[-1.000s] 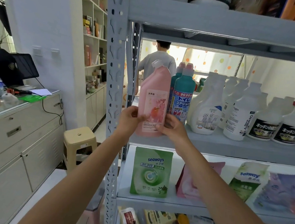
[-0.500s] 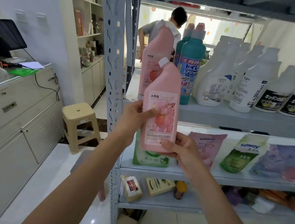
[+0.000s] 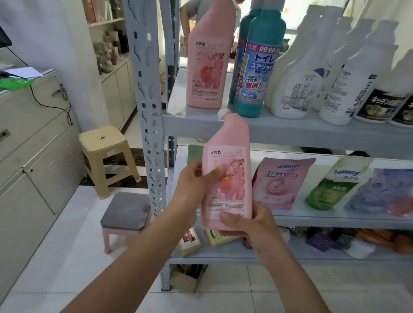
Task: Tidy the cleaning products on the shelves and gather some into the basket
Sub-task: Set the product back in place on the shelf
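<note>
Pink plastic filled the middle of my view: the pink bottle (image 3: 227,177) was off the shelves, held almost upright in the air in front of the middle shelf (image 3: 319,218). Its white cap (image 3: 221,113) reached the front lip of the upper shelf (image 3: 325,135). My left hand (image 3: 193,185) gripped its left edge with the thumb laid across the label. My right hand (image 3: 251,227) cupped the base, thumb curled over the lower front. Both hands were wrapped round it, so neither was free.

On the upper shelf a second pink bottle (image 3: 208,57) stood at the left end, just beside the teal bottles (image 3: 259,66). White spray bottles (image 3: 303,77) ran off to the right with labels mostly facing out, so I judged that row largely in order. The refill pouches (image 3: 280,182) on the middle shelf leaned at different angles. The bottom shelf (image 3: 217,256) held a loose jumble too blurred to name. I judged that both needed tidying.

No basket showed anywhere in view, so I could not tell whether anything had been gathered. I took this bottle for a candidate to go in it. Most of the job seemed to lie ahead.
</note>
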### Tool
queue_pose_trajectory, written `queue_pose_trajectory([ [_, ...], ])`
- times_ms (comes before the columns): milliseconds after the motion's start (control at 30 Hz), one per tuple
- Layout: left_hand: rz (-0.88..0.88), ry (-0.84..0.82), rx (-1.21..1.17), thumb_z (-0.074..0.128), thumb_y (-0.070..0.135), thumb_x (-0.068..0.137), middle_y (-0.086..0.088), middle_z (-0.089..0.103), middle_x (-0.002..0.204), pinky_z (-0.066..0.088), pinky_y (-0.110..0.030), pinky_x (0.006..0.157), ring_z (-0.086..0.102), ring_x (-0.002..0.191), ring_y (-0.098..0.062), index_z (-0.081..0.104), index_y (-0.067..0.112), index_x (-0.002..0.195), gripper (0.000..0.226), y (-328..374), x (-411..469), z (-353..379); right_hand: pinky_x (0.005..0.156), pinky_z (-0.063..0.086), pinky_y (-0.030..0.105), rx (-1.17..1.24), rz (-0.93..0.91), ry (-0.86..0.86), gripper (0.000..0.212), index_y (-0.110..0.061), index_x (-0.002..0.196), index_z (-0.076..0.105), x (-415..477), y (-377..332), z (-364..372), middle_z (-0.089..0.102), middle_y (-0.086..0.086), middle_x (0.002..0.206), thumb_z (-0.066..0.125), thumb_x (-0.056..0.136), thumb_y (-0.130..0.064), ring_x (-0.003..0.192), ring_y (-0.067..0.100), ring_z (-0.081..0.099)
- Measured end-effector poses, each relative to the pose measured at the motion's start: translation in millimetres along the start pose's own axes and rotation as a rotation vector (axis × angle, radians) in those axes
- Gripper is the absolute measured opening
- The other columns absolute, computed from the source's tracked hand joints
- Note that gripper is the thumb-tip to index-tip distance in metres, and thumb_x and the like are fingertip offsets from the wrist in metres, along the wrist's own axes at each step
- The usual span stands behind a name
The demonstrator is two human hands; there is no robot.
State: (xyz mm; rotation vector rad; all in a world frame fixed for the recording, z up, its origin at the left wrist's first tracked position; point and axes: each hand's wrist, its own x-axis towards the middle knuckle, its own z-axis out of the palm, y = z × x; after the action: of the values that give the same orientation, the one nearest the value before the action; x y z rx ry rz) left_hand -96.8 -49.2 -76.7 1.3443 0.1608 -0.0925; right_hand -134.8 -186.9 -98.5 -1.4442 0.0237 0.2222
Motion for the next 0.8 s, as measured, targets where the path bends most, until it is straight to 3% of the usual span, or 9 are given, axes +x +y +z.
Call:
queue_pose_trajectory([
  [100,0.073,0.088,0.145,0.075,0.023,0.082,0.006,0.06,0.104,0.054,-0.016,0.057,0.065,0.083,-0.01,0.041,0.028,0.115,0.048,-14,-9,12,0.046,0.053,0.025,-0.2,-0.045,0.148,0.038,-0.011,0.088,0.068,-5,9,4,0.072,0.002,0.069,0.089,0.056,-0.011,0.06,0.017,0.068],
  [133,0.101,0.078,0.188,0.081,0.027,0.075,0.006,0.057,0.107,0.056,-0.02,0.065,0.062,0.091,-0.011,0.037,0.031,0.119,0.062,-21,-11,17,0.051,0.055,0.028,-0.334,-0.076,0.21,0.039,-0.013,0.086,0.068,-7,14,7,0.071,0.0,0.067,0.091,0.055,-0.019,0.061,0.017,0.068],
  [200,0.096,0.071,0.203,0.088,0.033,0.064,0.003,0.051,0.116,0.056,-0.035,0.082,0.056,0.103,-0.016,0.03,0.032,0.128,0.087,-30,-14,24,0.05,0.045,0.017,-0.703,-0.211,0.321,0.034,-0.02,0.078,0.058,-12,24,13,0.059,-0.011,0.056,0.084,0.062,-0.034,0.054,0.003,0.057],
  [300,0.038,0.058,0.101,0.087,0.022,0.067,-0.007,0.057,0.113,0.059,-0.038,0.078,0.062,0.098,-0.022,0.04,0.025,0.124,0.074,-33,-12,22,0.049,0.032,0.011,-0.945,-0.342,0.292,0.035,-0.024,0.09,0.056,-19,28,17,0.051,-0.018,0.061,0.072,0.07,-0.048,0.052,-0.004,0.049],
  [433,-0.05,-0.094,-0.115,0.078,0.016,0.07,-0.026,0.06,0.109,0.058,-0.05,0.079,0.063,0.089,-0.031,0.054,0.007,0.119,0.055,-30,-13,10,0.072,0.05,0.015,-0.407,0.016,-0.053,0.061,-0.036,0.121,0.054,-12,23,-4,0.066,-0.013,0.109,0.072,0.067,-0.059,0.095,0.0,0.063],
  [500,-0.076,-0.132,-0.172,0.071,0.016,0.076,-0.024,0.067,0.109,0.059,-0.047,0.079,0.067,0.094,-0.035,0.058,0.004,0.119,0.046,-30,-15,8,0.079,0.053,0.024,-0.037,0.104,-0.129,0.047,-0.025,0.12,0.058,-8,28,-15,0.068,-0.002,0.115,0.068,0.079,-0.045,0.104,0.01,0.064],
  [567,-0.09,-0.141,-0.198,0.061,0.007,0.087,-0.019,0.072,0.103,0.06,-0.042,0.073,0.07,0.092,-0.033,0.061,0.004,0.115,0.028,-28,-18,10,0.077,0.056,0.03,0.199,0.138,-0.136,0.048,-0.01,0.118,0.06,-7,33,-23,0.069,0.009,0.113,0.069,0.076,-0.032,0.102,0.023,0.066],
  [700,-0.041,-0.112,-0.116,0.066,0.008,0.086,-0.009,0.075,0.092,0.061,-0.039,0.069,0.073,0.085,-0.028,0.065,0.008,0.105,0.02,-28,-18,13,0.065,0.055,0.025,0.079,0.088,0.006,0.052,-0.005,0.107,0.065,-10,34,-26,0.074,0.006,0.096,0.086,0.062,-0.021,0.086,0.019,0.071],
  [800,-0.003,-0.081,-0.099,0.069,0.007,0.083,-0.009,0.075,0.089,0.06,-0.038,0.064,0.073,0.081,-0.027,0.064,0.006,0.105,0.023,-24,-18,14,0.057,0.054,0.023,-0.022,0.04,0.098,0.04,-0.01,0.098,0.068,-12,35,-24,0.075,0.0,0.085,0.082,0.061,-0.014,0.075,0.014,0.071],
])
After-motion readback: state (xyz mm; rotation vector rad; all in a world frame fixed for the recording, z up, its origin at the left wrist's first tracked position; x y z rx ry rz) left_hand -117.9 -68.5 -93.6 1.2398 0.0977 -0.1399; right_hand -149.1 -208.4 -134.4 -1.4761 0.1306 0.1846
